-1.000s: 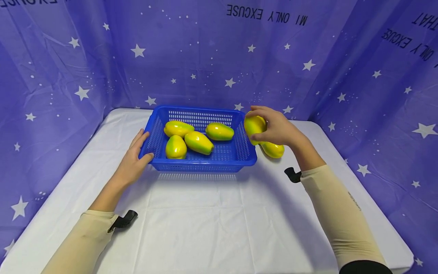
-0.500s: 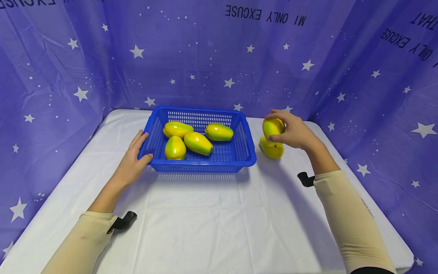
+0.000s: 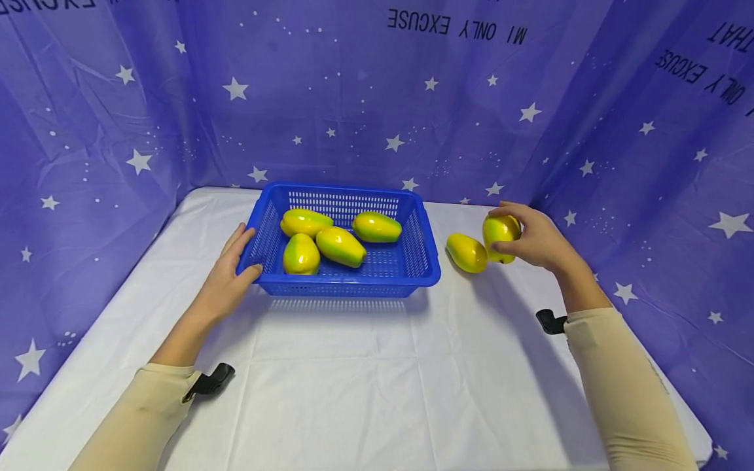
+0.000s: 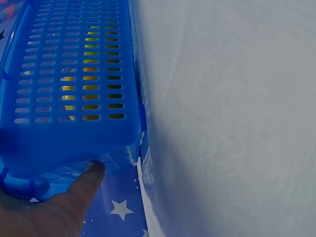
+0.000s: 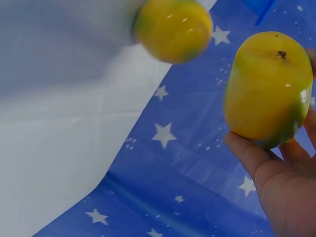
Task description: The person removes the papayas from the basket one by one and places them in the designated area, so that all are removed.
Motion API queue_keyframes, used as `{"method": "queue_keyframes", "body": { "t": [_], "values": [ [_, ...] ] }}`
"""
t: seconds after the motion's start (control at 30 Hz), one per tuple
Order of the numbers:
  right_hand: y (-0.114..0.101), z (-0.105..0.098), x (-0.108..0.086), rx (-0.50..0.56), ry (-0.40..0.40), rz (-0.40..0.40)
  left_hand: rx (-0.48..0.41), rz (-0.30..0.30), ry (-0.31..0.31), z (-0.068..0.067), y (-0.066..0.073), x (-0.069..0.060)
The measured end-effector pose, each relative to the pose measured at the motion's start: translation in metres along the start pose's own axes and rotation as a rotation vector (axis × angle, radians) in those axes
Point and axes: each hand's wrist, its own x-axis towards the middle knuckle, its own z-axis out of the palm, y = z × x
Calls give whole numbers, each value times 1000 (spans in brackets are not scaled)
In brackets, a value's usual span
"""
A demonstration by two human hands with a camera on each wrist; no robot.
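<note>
A blue plastic basket (image 3: 347,280) stands on the white-covered table, with several glossy yellow-green papayas in it, one papaya (image 3: 377,227) lying apart on the right. My left hand (image 3: 222,282) holds the basket's left end, thumb at the front corner of the rim and fingers along the left side. In the left wrist view the thumb (image 4: 81,190) reaches the rim. To the right of the basket, my right hand (image 3: 538,239) grips a papaya (image 5: 269,89) between thumb and fingers. Just left of it another papaya (image 3: 466,253) lies on the cloth.
The white tablecloth (image 3: 341,379) covers the table in front of the basket. A purple-blue curtain (image 3: 365,98) with white stars hangs behind and at both sides, close to the table's edges.
My right hand has moved rightward with its papaya, from the basket's right edge past the loose papaya, which now shows fully. The left hand and the basket stay in place.
</note>
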Motion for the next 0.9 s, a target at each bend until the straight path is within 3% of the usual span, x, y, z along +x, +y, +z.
{"method": "queue_keyframes", "body": {
  "t": [0.17,0.5,0.9],
  "values": [
    [13,0,-7,8,3,0,8,-4,0,0,0,0],
    [37,12,-22,61,-48,96,11,7,4,1,-1,0],
    [64,29,-32,10,-89,158,3,-4,-2,0,1,0]
  ]
}}
